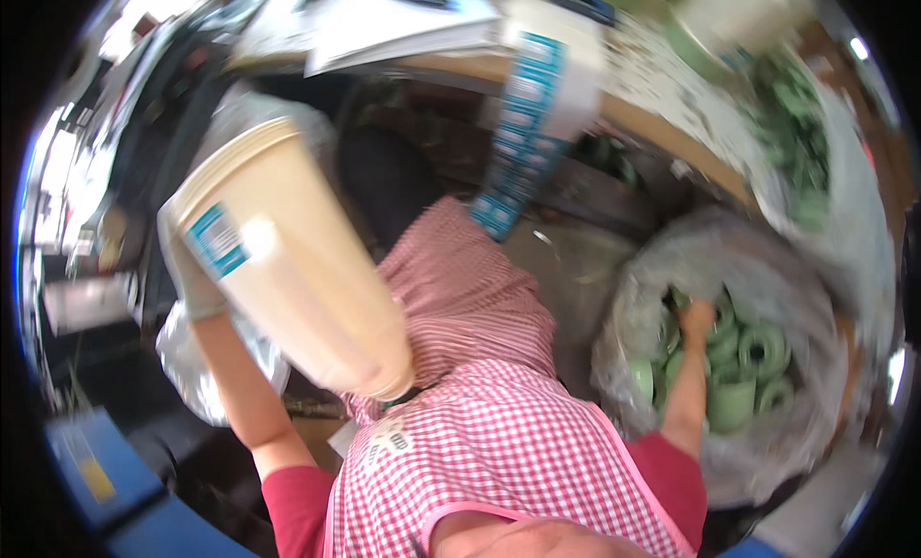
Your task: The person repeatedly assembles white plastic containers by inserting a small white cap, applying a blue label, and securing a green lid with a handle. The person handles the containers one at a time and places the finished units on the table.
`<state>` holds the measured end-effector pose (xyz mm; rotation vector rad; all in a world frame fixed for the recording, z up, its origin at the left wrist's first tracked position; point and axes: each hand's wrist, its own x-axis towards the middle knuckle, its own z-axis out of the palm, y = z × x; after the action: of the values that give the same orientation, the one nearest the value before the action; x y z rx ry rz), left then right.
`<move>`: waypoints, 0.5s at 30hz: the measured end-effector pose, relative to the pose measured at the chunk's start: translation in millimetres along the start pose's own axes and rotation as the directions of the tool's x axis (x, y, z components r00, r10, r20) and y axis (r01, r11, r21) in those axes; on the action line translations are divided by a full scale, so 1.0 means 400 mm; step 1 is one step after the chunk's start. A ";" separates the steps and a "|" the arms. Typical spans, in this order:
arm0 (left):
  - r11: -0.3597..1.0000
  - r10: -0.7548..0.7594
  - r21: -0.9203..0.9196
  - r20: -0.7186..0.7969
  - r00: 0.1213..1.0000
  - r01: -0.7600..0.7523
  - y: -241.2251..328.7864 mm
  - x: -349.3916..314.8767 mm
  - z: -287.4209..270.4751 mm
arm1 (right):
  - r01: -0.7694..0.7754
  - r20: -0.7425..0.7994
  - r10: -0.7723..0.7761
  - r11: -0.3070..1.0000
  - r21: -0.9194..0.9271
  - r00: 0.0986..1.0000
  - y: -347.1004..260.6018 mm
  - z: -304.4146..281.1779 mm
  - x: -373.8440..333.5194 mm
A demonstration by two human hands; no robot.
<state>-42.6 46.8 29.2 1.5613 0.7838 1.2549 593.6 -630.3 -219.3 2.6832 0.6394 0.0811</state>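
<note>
A tall, tapering cream plastic container (307, 261) leans across my left side, its wide ribbed rim up and its narrow end near my apron. It has a blue and white label (218, 239) near the rim. In a pale glove, my left hand (195, 275) grips its outer side; part of the fingers is behind it. My bare right hand (697, 316) reaches down among green plastic ring-shaped parts (763, 349) in a clear plastic bag (662, 261). The fingertips are blurred and partly hidden by the pile, so their hold is unclear.
A worktable (662, 136) runs along the far side, with papers (403, 25) on it. A strip of blue and white labels (523, 126) hangs over its edge. Another bag of green parts (806, 145) stands far right. Blue boxes (101, 467) are at lower left.
</note>
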 end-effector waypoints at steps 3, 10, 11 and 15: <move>0.893 -0.325 -0.366 -0.122 0.938 0.262 0.134 -0.048 -0.004 | 0.209 0.336 -0.253 0.964 0.163 0.907 0.014 -0.391 0.117; 0.795 -0.339 -0.544 -0.032 0.940 0.268 0.264 -0.056 0.108 | 0.784 -0.666 -0.554 -0.039 0.619 0.499 -0.720 -1.337 -0.076; 0.788 -0.346 -0.549 -0.019 0.938 0.279 0.274 -0.056 0.107 | 0.907 -0.853 -0.379 -0.072 0.414 0.360 -0.860 -1.368 -0.084; 0.782 -0.250 -0.599 -0.045 0.967 0.174 0.291 -0.092 0.045 | 0.267 -0.919 -0.394 -0.884 0.384 0.020 -1.236 -1.490 -0.118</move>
<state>-44.4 -31.1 124.7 0.8657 0.5458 1.2743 257.5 -35.6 148.4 -0.4609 -1.7175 0.7614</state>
